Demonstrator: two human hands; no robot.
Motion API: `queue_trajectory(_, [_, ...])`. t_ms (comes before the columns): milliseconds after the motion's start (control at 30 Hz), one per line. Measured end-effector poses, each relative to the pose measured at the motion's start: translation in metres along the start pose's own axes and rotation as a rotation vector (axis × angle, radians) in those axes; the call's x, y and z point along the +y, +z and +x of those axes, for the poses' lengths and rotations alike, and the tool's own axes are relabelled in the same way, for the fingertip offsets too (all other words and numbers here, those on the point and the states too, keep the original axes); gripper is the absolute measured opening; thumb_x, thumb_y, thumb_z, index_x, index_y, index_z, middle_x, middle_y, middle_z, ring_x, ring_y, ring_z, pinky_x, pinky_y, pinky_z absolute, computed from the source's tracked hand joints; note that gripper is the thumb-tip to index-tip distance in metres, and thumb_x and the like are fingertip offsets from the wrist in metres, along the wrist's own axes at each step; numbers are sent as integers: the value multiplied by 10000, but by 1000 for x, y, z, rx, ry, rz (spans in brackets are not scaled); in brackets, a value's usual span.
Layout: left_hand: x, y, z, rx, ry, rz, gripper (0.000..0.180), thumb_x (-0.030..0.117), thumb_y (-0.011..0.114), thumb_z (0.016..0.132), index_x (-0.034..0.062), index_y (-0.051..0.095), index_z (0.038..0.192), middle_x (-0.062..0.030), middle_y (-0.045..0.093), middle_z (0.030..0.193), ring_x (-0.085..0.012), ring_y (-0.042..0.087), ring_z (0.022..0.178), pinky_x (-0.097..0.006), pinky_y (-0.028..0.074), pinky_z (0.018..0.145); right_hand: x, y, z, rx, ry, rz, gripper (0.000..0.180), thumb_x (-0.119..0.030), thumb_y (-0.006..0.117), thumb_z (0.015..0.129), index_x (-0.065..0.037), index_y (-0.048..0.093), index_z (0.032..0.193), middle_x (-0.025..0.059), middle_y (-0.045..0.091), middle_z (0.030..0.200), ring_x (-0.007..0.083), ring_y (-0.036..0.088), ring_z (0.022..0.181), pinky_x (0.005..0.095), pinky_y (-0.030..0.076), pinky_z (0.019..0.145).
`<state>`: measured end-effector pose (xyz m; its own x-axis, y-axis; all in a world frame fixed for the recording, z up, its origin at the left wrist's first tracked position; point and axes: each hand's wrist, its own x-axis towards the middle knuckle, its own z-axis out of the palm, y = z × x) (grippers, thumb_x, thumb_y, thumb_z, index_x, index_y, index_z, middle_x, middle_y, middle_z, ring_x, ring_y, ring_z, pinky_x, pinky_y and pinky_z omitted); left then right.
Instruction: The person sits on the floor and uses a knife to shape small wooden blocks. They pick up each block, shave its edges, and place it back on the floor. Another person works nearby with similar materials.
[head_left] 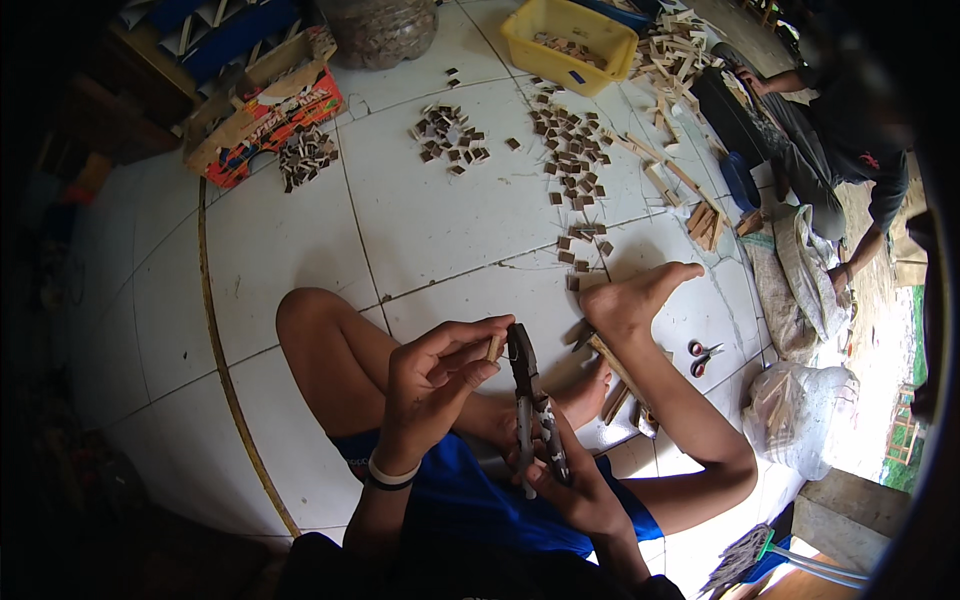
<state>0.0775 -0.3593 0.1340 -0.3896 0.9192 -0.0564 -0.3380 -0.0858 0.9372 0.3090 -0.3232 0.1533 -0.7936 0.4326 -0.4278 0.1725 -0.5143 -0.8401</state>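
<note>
My left hand [432, 380] pinches a small pale wooden piece [494, 347] between thumb and fingers. In my right hand [580, 490] is a pair of dark pliers [524, 372] with worn, patchy grips, its head pointing up beside my left fingertips. A thin wire seems to run at the pliers' jaws, too fine to make out well. Under my raised foot on the right lies a wooden stick [618, 368], partly hidden by the leg. Red-and-black scissors [704, 358] rest on the tiles to the right of that leg.
Small dark brown squares lie in a loose pile [448, 135] and a longer spread [572, 150]. A printed cardboard box [265, 125], yellow basin [570, 50] and wood strips [683, 50] stand beyond. Another person [840, 150] sits at the right near a white sack [800, 280].
</note>
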Motion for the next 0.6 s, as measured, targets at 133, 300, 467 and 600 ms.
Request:
queue_trajectory(133, [-3,-1,-2,15,-39,-4,341,-104,650,942,-91,630,1283,-206,668,1350,-241,645,1271,-355,510,1115,8,0,2,32,49,57,734,-84,609,1043,-51,201,1653,97,583,1296,133,589,1031,274,496,872])
queue_trajectory(300, [-14,-6,-6,-24,-47,33,311,-52,670,952,-108,633,1256,-253,664,1329,-260,655,1242,-388,515,1115,42,-1,8,93,191,-82,352,-210,651,1045,-11,596,1330,34,647,995,104,577,896,267,482,789])
queue_trajectory(467, [-31,-8,-4,-104,-119,69,340,-65,662,955,-75,655,1295,-157,690,1335,-191,648,1251,-318,486,1123,82,0,23,250,210,-220,268,-283,687,1023,-15,681,1037,1,616,761,99,541,698,324,465,629])
queue_trajectory(600, [-38,-7,-2,-117,-128,97,311,-41,687,957,-58,679,1268,-145,704,1310,-180,652,1240,-309,506,1101,94,0,31,305,63,-310,306,-314,723,991,-18,647,968,20,586,666,120,542,637,335,465,590])
